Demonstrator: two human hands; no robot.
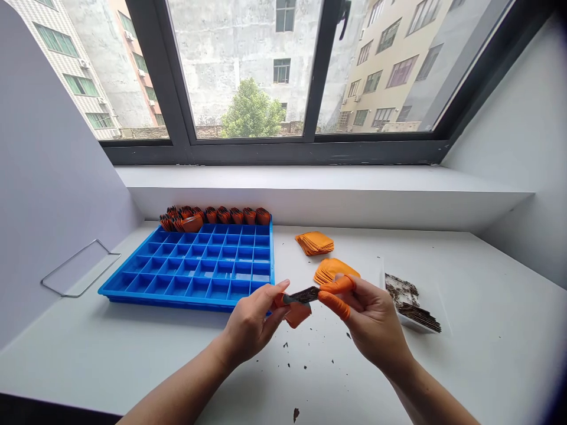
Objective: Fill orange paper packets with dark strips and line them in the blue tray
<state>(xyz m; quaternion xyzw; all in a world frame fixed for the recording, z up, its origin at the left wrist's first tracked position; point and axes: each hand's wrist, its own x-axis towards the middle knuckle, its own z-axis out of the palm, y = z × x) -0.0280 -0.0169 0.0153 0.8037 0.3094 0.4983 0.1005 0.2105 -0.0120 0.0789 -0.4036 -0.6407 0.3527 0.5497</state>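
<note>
My left hand (256,316) pinches an orange packet (298,316) near the middle of the table, its dark opening turned to the right. Between the orange-covered thumb and finger of my right hand (370,313) is a thin stack of dark sheets (305,294), whose left end meets the packet's opening. Just behind my right hand lies a fanned pile of orange packets (334,269). A second orange pile (315,242) sits farther back.
A blue compartment tray (190,299) stands at the left, filled orange packets (224,215) along its back row. Right of my right hand, a clear container (414,323) holds dark sheets (419,316). A wire stand (80,295) is far left. Dark crumbs dot the white table (487,366).
</note>
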